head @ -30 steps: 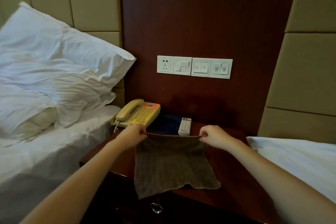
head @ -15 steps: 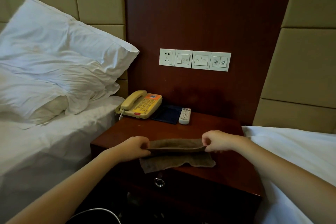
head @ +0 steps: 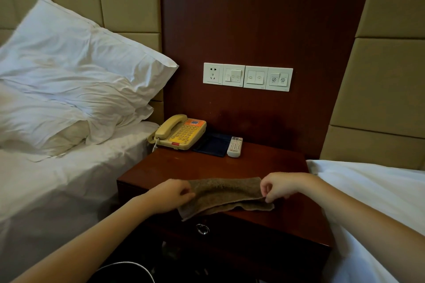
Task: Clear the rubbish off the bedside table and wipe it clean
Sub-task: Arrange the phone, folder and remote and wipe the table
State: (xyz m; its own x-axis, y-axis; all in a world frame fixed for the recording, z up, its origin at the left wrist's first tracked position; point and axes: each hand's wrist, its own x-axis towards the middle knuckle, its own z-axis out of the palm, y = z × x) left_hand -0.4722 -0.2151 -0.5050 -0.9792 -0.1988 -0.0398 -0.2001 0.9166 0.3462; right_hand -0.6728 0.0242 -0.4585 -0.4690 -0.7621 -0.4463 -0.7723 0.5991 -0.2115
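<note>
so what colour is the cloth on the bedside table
Plain brown, no pattern. The cloth shows best in the head view, folded near the table's front edge.

Dim warm light, edges bowed, slightly soft

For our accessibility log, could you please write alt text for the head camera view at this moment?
A left hand and a right hand pinch the ends of a folded brown terry cloth on a dark red wooden bedside table. Behind it sit a yellow corded telephone, a flat dark blue pad and a white remote control.
</note>
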